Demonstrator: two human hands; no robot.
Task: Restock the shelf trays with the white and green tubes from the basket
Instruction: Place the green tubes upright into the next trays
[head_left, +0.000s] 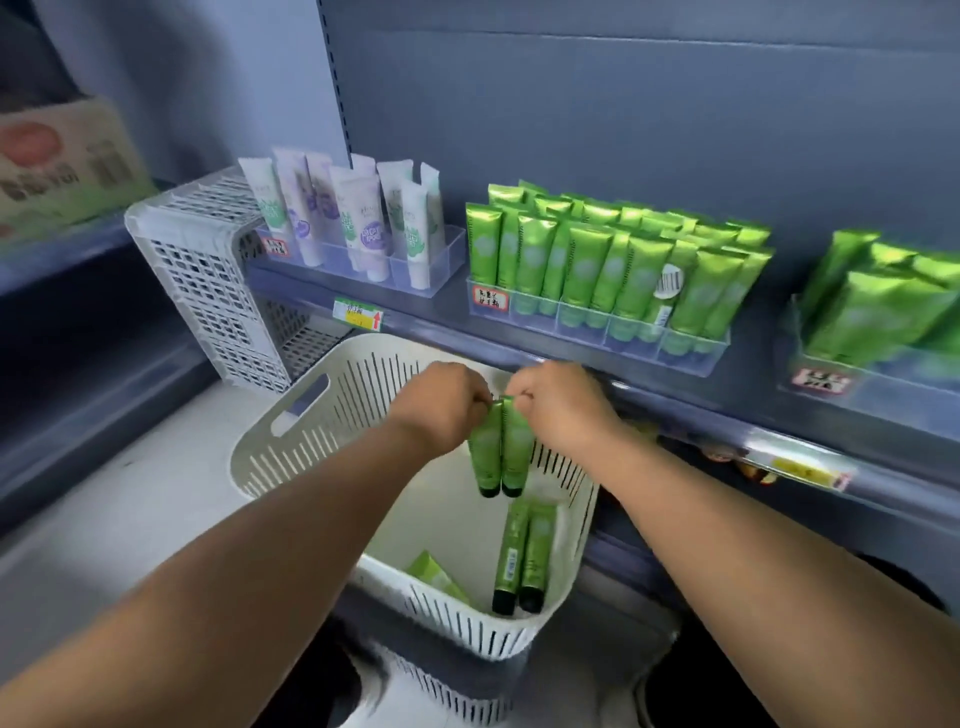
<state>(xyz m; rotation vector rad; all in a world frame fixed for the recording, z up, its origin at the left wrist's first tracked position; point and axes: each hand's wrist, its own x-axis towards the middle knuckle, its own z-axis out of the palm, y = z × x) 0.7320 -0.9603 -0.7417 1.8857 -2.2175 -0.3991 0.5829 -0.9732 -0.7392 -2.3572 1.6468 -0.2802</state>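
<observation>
Over the white slotted basket (291, 447), my left hand (441, 402) pinches the crimped top of one green tube (485, 449) and my right hand (563, 402) pinches a second green tube (518, 449). Both tubes hang side by side, caps down. Two more green tubes (524, 556) lie together in the basket, and a pale green one (436, 574) lies near its front wall. On the shelf, a clear tray (691, 358) holds several upright green tubes (587, 265). To its left, another clear tray (441, 270) holds white tubes (353, 213).
A white lattice crate (197, 270) stands on its side at the shelf's left end. A further tray of green tubes (883, 312) sits at the far right. A carton (62, 161) rests on the left shelf. Price tags (358, 314) line the shelf edge. Below are my legs and shoes.
</observation>
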